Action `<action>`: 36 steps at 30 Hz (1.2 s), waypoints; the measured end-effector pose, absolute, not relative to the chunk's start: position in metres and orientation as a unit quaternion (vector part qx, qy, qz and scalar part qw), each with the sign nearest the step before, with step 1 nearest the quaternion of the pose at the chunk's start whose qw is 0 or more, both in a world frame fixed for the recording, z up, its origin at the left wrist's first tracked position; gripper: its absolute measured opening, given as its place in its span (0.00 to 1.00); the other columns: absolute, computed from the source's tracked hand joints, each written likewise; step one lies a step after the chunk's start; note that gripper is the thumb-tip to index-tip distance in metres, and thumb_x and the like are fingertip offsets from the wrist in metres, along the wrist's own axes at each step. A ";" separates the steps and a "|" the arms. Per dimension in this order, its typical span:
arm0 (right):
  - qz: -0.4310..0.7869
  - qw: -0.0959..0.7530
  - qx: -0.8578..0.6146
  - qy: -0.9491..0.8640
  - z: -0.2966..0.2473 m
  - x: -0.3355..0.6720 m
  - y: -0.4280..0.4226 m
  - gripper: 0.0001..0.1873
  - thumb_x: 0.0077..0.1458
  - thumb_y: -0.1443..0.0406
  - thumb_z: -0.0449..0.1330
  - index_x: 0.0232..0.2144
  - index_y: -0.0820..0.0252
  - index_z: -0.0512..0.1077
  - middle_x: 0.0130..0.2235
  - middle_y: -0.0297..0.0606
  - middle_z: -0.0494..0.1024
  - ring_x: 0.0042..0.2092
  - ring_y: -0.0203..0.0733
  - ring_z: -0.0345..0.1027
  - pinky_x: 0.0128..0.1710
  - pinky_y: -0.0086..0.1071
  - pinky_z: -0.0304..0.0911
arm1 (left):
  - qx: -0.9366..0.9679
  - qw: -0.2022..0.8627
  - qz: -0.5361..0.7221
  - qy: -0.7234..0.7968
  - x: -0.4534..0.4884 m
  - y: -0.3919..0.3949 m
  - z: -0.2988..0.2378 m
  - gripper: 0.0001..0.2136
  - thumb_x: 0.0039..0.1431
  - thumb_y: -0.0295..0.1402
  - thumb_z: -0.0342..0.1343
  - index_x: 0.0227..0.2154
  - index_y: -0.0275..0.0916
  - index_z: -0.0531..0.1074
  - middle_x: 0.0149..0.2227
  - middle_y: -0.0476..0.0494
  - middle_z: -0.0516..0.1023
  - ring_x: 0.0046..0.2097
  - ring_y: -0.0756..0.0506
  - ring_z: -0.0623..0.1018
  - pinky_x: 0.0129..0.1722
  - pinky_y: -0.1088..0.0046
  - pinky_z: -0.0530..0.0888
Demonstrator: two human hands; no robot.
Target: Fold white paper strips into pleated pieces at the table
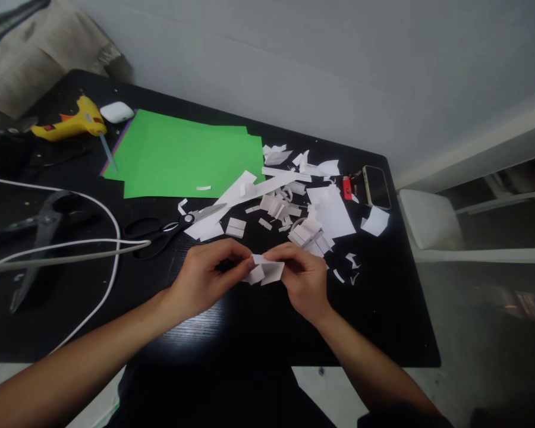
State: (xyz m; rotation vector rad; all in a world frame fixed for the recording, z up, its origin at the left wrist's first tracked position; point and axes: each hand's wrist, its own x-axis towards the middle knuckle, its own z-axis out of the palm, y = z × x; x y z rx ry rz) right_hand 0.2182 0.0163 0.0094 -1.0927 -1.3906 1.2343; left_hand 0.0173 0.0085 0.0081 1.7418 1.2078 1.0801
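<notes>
A small folded piece of white paper is held just above the near part of the black table. My left hand pinches its left end between thumb and fingers. At its right end, my right hand is closed on the same paper. Its flaps stand out at angles between the two hands. Beyond my hands lie cut white paper pieces, some folded into little shapes. Black-handled scissors rest to the left, their blades over a white paper strip.
Green paper sheets lie at the back. A yellow glue gun, a white case, a white cable and a dark clamp-like tool are at the left. A red lighter and a phone sit near the right edge.
</notes>
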 end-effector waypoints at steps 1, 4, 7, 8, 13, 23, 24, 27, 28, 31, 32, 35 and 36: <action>0.505 0.472 -0.448 -0.567 0.009 0.218 0.016 0.14 0.54 0.75 0.66 0.32 0.49 0.84 0.34 0.31 0.85 0.37 0.40 0.79 0.39 0.33 0.75 | 0.680 0.368 0.424 0.472 0.018 0.008 0.008 0.05 0.64 0.31 0.61 0.33 0.39 0.79 0.30 0.48 0.83 0.31 0.50 0.80 0.31 0.77 0.75; 0.514 0.472 -0.449 -0.558 0.008 0.218 0.017 0.13 0.53 0.74 0.66 0.32 0.50 0.84 0.34 0.32 0.85 0.37 0.40 0.80 0.39 0.33 0.75 | 0.676 0.370 0.422 0.477 0.018 0.009 0.006 0.05 0.64 0.31 0.61 0.33 0.38 0.79 0.30 0.48 0.83 0.30 0.50 0.80 0.30 0.78 0.74; 0.525 0.468 -0.449 -0.551 0.007 0.218 0.018 0.12 0.53 0.74 0.67 0.32 0.50 0.84 0.35 0.32 0.86 0.38 0.40 0.80 0.41 0.33 0.76 | 0.676 0.383 0.413 0.476 0.018 0.009 0.007 0.05 0.65 0.32 0.61 0.34 0.38 0.79 0.30 0.48 0.83 0.30 0.50 0.80 0.30 0.78 0.74; 0.527 0.467 -0.449 -0.550 0.007 0.218 0.018 0.12 0.53 0.74 0.67 0.32 0.50 0.84 0.35 0.31 0.86 0.38 0.40 0.80 0.41 0.33 0.76 | 0.675 0.386 0.411 0.476 0.017 0.009 0.007 0.05 0.65 0.32 0.61 0.34 0.38 0.79 0.30 0.48 0.83 0.30 0.51 0.80 0.30 0.78 0.74; 0.530 0.467 -0.444 -0.552 0.006 0.217 0.018 0.11 0.53 0.73 0.67 0.32 0.51 0.84 0.35 0.32 0.85 0.38 0.40 0.80 0.41 0.32 0.76 | 0.669 0.389 0.413 0.480 0.018 0.009 0.009 0.06 0.65 0.32 0.60 0.31 0.37 0.78 0.28 0.49 0.81 0.28 0.51 0.79 0.29 0.79 0.73; 0.547 0.430 -0.462 -0.549 0.002 0.218 0.019 0.08 0.51 0.69 0.70 0.35 0.53 0.81 0.36 0.32 0.85 0.37 0.40 0.81 0.40 0.33 0.77 | 0.702 0.347 0.411 0.468 0.018 0.008 0.003 0.05 0.66 0.32 0.60 0.34 0.38 0.77 0.31 0.48 0.82 0.31 0.50 0.79 0.32 0.77 0.73; 0.542 0.431 -0.465 -0.552 0.002 0.218 0.019 0.08 0.52 0.69 0.70 0.35 0.53 0.81 0.35 0.32 0.85 0.37 0.40 0.80 0.39 0.32 0.77 | 0.705 0.343 0.411 0.466 0.018 0.008 0.003 0.05 0.67 0.32 0.60 0.34 0.38 0.77 0.31 0.48 0.82 0.31 0.50 0.79 0.32 0.77 0.73; 0.524 0.435 -0.477 -0.555 0.001 0.219 0.019 0.06 0.53 0.68 0.70 0.35 0.54 0.80 0.35 0.33 0.85 0.36 0.40 0.80 0.38 0.32 0.77 | 0.710 0.334 0.411 0.463 0.018 0.008 0.004 0.05 0.67 0.31 0.59 0.35 0.39 0.77 0.31 0.48 0.81 0.32 0.50 0.79 0.32 0.77 0.73; 0.519 0.437 -0.481 -0.555 0.000 0.219 0.019 0.06 0.53 0.68 0.70 0.35 0.54 0.80 0.35 0.33 0.85 0.36 0.40 0.80 0.38 0.32 0.77 | 0.710 0.332 0.413 0.463 0.018 0.009 0.004 0.05 0.67 0.31 0.58 0.35 0.38 0.77 0.31 0.48 0.81 0.32 0.50 0.79 0.32 0.77 0.73; 0.514 0.442 -0.487 -0.550 -0.002 0.219 0.019 0.05 0.53 0.67 0.71 0.34 0.55 0.80 0.34 0.33 0.85 0.35 0.40 0.80 0.37 0.31 0.76 | 0.710 0.327 0.414 0.466 0.018 0.009 0.003 0.05 0.67 0.31 0.59 0.35 0.38 0.76 0.31 0.48 0.81 0.31 0.50 0.79 0.32 0.77 0.73; 0.514 0.443 -0.488 -0.548 -0.003 0.219 0.019 0.05 0.52 0.67 0.71 0.34 0.55 0.80 0.33 0.32 0.84 0.35 0.39 0.80 0.37 0.31 0.76 | 0.711 0.326 0.411 0.468 0.018 0.009 0.003 0.05 0.67 0.31 0.59 0.35 0.38 0.76 0.31 0.48 0.81 0.31 0.50 0.79 0.32 0.77 0.73; 0.513 0.439 -0.499 -0.544 -0.003 0.219 0.019 0.05 0.52 0.68 0.71 0.33 0.55 0.80 0.33 0.33 0.84 0.34 0.39 0.79 0.36 0.31 0.75 | 0.715 0.323 0.397 0.475 0.017 0.010 0.001 0.05 0.68 0.32 0.58 0.36 0.39 0.76 0.31 0.48 0.81 0.31 0.50 0.79 0.32 0.77 0.73; 0.511 0.437 -0.504 -0.542 -0.004 0.219 0.019 0.04 0.52 0.68 0.71 0.32 0.55 0.80 0.32 0.33 0.84 0.34 0.40 0.79 0.36 0.31 0.75 | 0.717 0.321 0.394 0.477 0.017 0.010 0.000 0.06 0.69 0.33 0.57 0.36 0.39 0.76 0.31 0.48 0.81 0.31 0.50 0.79 0.32 0.76 0.73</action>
